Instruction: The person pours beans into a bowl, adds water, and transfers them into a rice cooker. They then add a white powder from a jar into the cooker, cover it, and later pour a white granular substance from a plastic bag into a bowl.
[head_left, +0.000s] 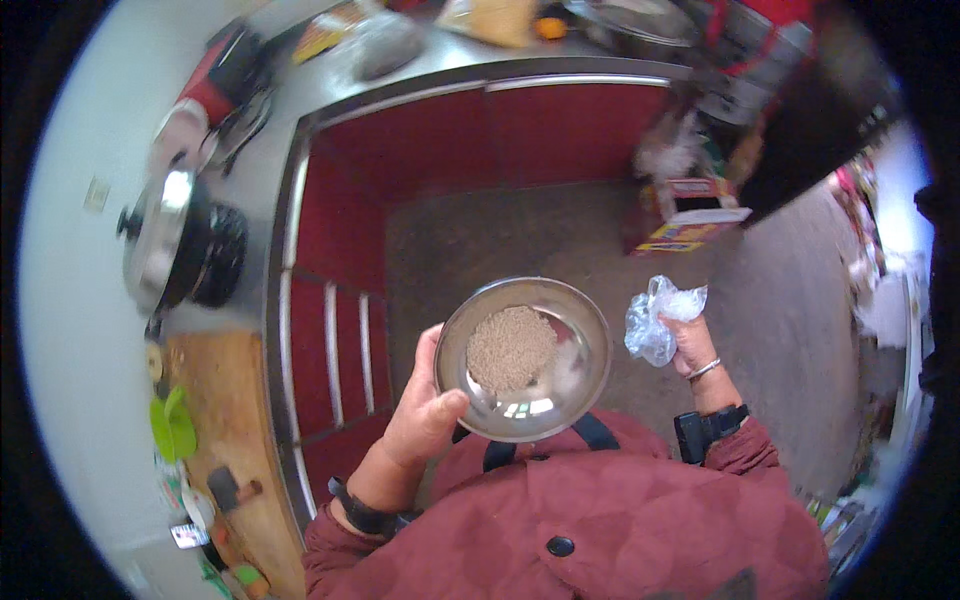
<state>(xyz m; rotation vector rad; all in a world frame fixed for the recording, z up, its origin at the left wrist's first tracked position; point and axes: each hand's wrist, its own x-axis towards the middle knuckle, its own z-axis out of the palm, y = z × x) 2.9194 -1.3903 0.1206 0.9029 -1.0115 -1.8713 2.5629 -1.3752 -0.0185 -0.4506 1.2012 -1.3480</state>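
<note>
My left hand (424, 416) grips the left rim of a shiny metal bowl (559, 401), thumb over the edge. In the bowl lies a round heap of small light-brown grains (510, 350), whose exact kind I cannot tell. To the right of the bowl, my right hand (690, 345) is closed on a crumpled clear plastic bag (652, 322). The bowl and the bag are apart, both held above the grey floor in front of my body.
A metal counter (262, 240) over red cabinets (450, 135) runs along the left and far sides. It bears a lidded wok (169, 240), a black pot (221, 255) and a wooden board (225, 405) with a cleaver (225, 487). An open cardboard box (686, 217) stands far right.
</note>
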